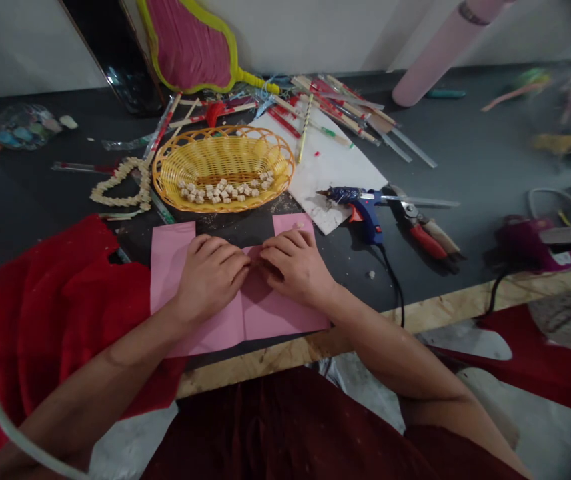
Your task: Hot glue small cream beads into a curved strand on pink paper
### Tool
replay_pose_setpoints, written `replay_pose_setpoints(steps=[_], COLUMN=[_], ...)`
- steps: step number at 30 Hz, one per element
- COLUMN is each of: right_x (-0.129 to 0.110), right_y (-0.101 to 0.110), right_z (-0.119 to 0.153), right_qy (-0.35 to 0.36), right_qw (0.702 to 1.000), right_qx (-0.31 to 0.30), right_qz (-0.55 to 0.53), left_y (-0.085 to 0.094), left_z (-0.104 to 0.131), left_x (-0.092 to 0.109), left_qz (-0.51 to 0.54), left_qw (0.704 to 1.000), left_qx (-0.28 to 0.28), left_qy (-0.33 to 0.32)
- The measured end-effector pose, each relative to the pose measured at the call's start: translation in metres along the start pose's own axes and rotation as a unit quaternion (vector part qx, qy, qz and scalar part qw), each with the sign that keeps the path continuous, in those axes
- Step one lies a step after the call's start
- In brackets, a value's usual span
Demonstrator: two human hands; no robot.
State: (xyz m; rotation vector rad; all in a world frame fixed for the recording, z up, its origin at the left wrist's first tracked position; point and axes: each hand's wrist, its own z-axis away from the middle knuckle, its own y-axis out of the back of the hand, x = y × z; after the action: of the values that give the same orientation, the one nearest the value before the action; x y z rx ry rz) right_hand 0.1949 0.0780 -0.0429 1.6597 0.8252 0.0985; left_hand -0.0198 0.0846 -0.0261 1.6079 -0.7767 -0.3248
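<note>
A creased sheet of pink paper [215, 333] lies on the dark table top near its front edge, with an upright strip at each top corner. Over its left half is my left hand [215, 275], fingers curled and closed. My right hand [295, 268] is closed over the right half. The fingertips of both hands meet near the centre crease; what they pinch there is hidden. Just beyond the paper, a yellow wicker basket [220, 160] holds several small pale blocks [223, 190]. One small pale piece [299, 225] rests by my right knuckles.
A blue glue gun [365, 207] lies right of the hands, its cable over the front edge, beside red-handled pliers [425, 237]. Red cloth [65, 293] covers the left. Glue sticks [335, 107], a white board [335, 167], a pale heart-shaped string [125, 187] and a pink bottle [435, 57] stand or lie behind.
</note>
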Motion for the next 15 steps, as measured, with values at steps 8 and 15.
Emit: replay_pose_setpoints(steps=[8,15], right_x=[-0.0004,-0.0004], right_y=[-0.0003,0.0], right_z=[-0.0002,-0.0007], right_qy=[-0.006,-0.011], right_qw=[1.0,1.0], right_qx=[-0.001,-0.012], right_qz=[0.006,0.004], left_y=[0.0001,-0.0013], left_z=[-0.0011,-0.0007], left_x=[0.0006,0.0001], left_qz=[-0.011,-0.006], left_qw=[1.0,1.0], left_qx=[0.0,0.003], left_qy=[0.001,0.002])
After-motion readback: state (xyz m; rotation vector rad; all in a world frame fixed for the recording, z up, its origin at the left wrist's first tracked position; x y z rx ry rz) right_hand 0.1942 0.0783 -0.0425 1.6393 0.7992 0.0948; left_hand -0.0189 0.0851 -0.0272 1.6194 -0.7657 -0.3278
